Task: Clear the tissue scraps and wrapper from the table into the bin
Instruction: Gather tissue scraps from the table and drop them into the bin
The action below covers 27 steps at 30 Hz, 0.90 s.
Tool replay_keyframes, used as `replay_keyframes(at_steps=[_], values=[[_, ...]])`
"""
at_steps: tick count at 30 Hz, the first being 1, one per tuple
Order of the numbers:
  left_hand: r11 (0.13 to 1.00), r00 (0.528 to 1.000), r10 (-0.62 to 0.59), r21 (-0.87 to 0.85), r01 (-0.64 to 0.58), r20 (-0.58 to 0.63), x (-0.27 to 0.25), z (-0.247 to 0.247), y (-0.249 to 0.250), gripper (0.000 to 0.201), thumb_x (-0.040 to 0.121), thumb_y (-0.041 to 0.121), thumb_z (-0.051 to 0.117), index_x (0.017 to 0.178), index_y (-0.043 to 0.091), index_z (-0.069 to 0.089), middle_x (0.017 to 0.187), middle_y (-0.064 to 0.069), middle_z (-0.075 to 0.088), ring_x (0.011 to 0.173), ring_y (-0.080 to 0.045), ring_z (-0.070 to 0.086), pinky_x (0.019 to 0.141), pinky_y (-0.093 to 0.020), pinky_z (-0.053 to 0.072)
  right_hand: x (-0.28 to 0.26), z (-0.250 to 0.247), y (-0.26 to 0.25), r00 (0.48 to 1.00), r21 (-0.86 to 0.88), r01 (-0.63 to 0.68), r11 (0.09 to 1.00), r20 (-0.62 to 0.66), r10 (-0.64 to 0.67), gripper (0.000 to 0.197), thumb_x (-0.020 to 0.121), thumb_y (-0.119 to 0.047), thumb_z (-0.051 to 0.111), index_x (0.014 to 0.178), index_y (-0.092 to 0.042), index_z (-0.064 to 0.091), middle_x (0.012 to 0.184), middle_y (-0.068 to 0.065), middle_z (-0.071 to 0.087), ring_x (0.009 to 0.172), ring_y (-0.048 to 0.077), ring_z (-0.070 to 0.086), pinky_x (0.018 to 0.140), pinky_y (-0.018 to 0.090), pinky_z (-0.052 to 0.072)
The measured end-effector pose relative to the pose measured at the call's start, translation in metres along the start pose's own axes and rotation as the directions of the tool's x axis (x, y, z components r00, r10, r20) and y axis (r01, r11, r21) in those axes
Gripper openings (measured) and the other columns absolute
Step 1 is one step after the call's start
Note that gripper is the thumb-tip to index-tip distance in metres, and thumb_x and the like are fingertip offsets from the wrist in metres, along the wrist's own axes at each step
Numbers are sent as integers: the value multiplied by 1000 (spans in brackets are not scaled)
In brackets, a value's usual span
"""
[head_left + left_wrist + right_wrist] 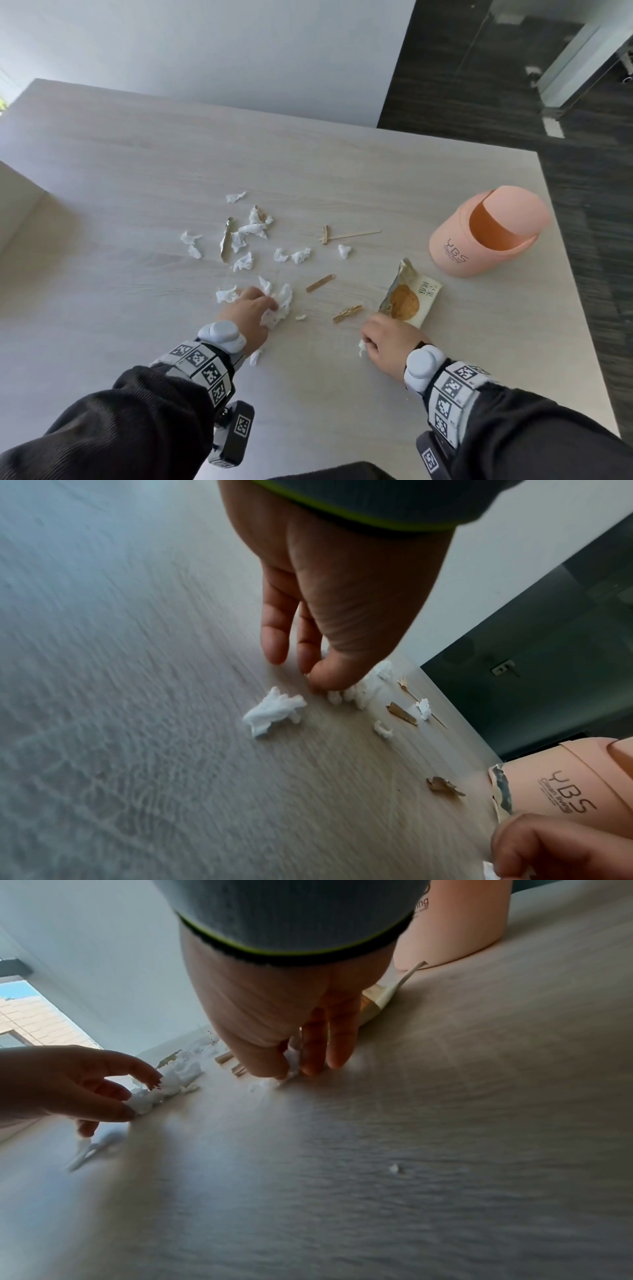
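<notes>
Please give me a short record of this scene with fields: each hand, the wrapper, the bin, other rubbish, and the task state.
left hand: pinches a tissue clump on the table
right hand: pinches a small tissue scrap, beside the wrapper
wrapper: lies flat, opened, not held
bin: pink, on the table at the right, lid opening faces the person
other rubbish: loose tissue scraps, wooden stick pieces
task state: most rubbish is not yet in the bin
</notes>
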<state>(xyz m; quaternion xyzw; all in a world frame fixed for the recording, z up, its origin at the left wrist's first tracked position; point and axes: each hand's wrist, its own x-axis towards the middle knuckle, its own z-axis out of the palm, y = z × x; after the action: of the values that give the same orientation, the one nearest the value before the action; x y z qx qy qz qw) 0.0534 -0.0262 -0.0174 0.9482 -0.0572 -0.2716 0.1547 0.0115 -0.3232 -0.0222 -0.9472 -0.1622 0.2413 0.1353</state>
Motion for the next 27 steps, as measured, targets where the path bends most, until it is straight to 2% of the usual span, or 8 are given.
replay_keyframes(at_steps=[4, 9, 12, 14, 18, 22, 25, 27], values=[[1000, 1000, -14, 19, 14, 10, -1, -4, -1, 32, 87, 18, 54, 115, 28, 66, 121, 5, 58, 102, -17, 60, 79, -24, 46, 7, -9, -16, 999, 89, 0, 996, -41, 3, 11, 87, -16, 47, 93, -13, 55, 98, 5, 59, 80, 24, 51, 64, 30, 37], [999, 999, -20, 28, 19, 43, -8, -5, -3, 19, 85, 27, 62, 102, 24, 70, 117, 6, 55, 100, -18, 59, 78, -23, 44, 27, -23, -30, 991, 150, -131, 980, -10, 134, 32, 90, -18, 48, 122, -19, 47, 103, 7, 64, 86, 28, 60, 68, 30, 43], [1000, 999, -19, -13, 20, 30, -14, -8, -5, 3, 80, 29, 66, 80, 28, 63, 106, 10, 51, 89, -14, 57, 76, -24, 46, 35, -22, -35, 985, 95, -168, 981, 48, 164, 18, 89, -17, 48, 106, -18, 53, 105, 7, 64, 94, 30, 61, 70, 30, 44], [996, 999, -24, -85, 27, 29, -16, -8, -5, 11, 75, 31, 65, 69, 30, 56, 100, 14, 52, 82, -11, 57, 73, -25, 48, 36, -23, -39, 981, 70, -184, 980, 79, 178, 11, 87, -14, 48, 93, -18, 56, 104, 8, 63, 93, 29, 58, 69, 29, 41], [904, 995, -98, -418, 96, 17, -20, -16, 9, 12, 72, 27, 70, 67, 26, 59, 88, 7, 70, 63, -11, 67, 58, -24, 52, 34, -28, -56, 980, 232, -195, 953, 86, 180, 10, 80, -24, 60, 86, -22, 67, 97, -1, 65, 85, 19, 61, 71, 25, 46], [749, 997, -76, -660, 54, -6, -23, -29, 35, 16, 73, 21, 76, 74, 17, 60, 73, 0, 72, 55, -14, 70, 59, -31, 58, 34, -42, -89, 966, 729, -186, 659, 11, 260, 13, 79, -12, 66, 72, -23, 67, 67, -4, 64, 47, 10, 58, 48, 19, 47], [589, 999, -19, -808, -11, -27, -23, -35, 50, 23, 72, 8, 78, 85, 17, 62, 73, -1, 62, 60, -14, 65, 59, -37, 61, 36, -54, -100, 956, 919, -112, 378, -5, 295, 16, 81, -2, 67, 75, -17, 66, 68, 2, 64, 57, 11, 62, 50, 26, 52], [504, 1000, -11, -863, -5, -12, -23, -37, 55, 24, 73, 4, 79, 86, 20, 66, 76, 0, 65, 66, -12, 66, 63, -39, 61, 36, -59, -99, 943, 951, -97, 294, -6, 332, 13, 80, -4, 71, 77, -16, 67, 68, -2, 64, 61, 11, 61, 48, 25, 48]])
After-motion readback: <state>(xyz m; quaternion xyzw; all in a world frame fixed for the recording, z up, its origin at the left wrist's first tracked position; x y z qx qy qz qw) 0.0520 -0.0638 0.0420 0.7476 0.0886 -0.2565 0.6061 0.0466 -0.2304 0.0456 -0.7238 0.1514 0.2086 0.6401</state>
